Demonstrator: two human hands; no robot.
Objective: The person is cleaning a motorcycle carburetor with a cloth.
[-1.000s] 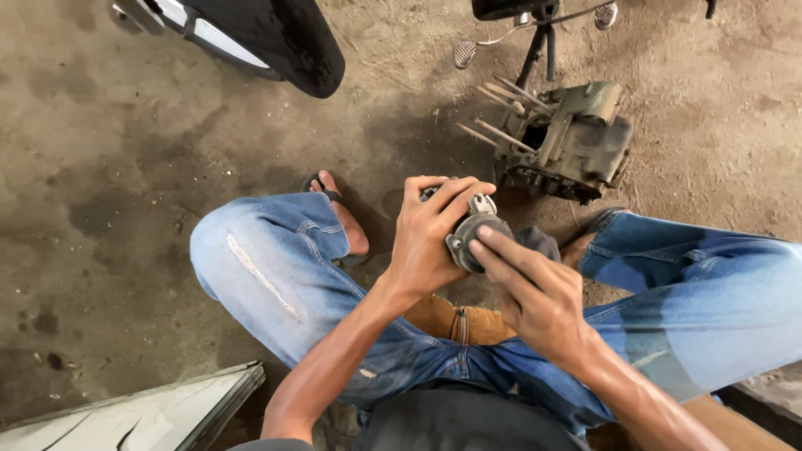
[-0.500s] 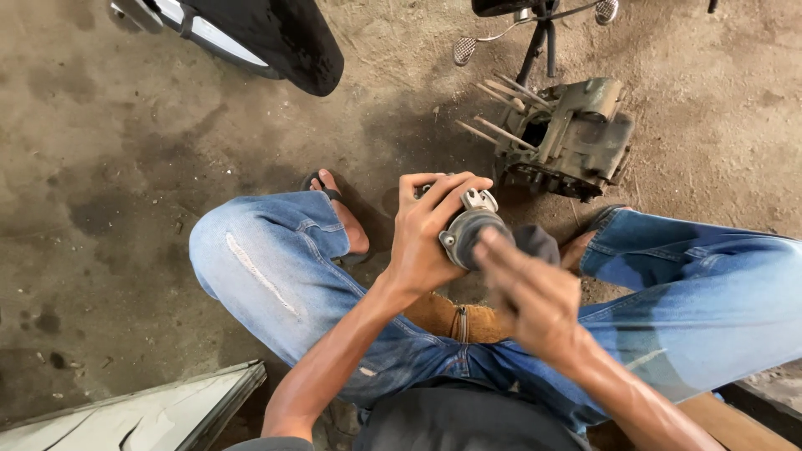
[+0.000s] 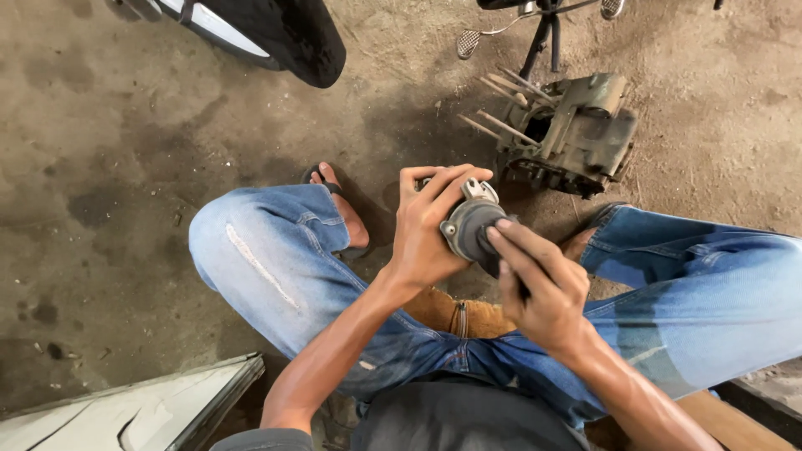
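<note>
My left hand (image 3: pixel 428 225) grips a small round grey metal engine part (image 3: pixel 469 227) from the left and top, holding it above my knees. My right hand (image 3: pixel 539 288) presses its fingertips against the part's dark round face from the right; a dark object seems tucked under its fingers, unclear what. I sit with legs in blue jeans (image 3: pixel 276 267) spread, one sandalled foot (image 3: pixel 341 209) on the ground.
A greasy engine crankcase (image 3: pixel 576 134) with long studs sits on the dirt floor just beyond my hands. A motorcycle tyre (image 3: pixel 284 38) is at the top left, a stand and pedal (image 3: pixel 535 33) at the top. A white panel (image 3: pixel 134 409) lies at the bottom left.
My right hand drew back slightly and has returned onto the face of the part. My left hand keeps its grip, nearly still.
</note>
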